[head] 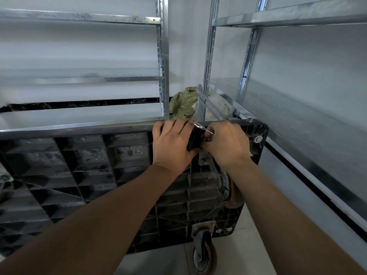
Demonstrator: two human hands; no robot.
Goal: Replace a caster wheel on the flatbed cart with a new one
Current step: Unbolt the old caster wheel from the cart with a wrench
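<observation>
The flatbed cart (79,175) stands tipped on its side on the floor, its ribbed black underside facing the person, its top edge against a metal shelf rack (163,56). Near the cart's upper right corner, the left hand (170,143) lies over the top edge, fingers curled around it. Just beside it, the right hand (224,143) pinches a small metal wrench (202,129) above a caster wheel (226,187). A second wheel (203,253) sits at the lower right corner. A green bag (183,103) lies behind the cart.
</observation>
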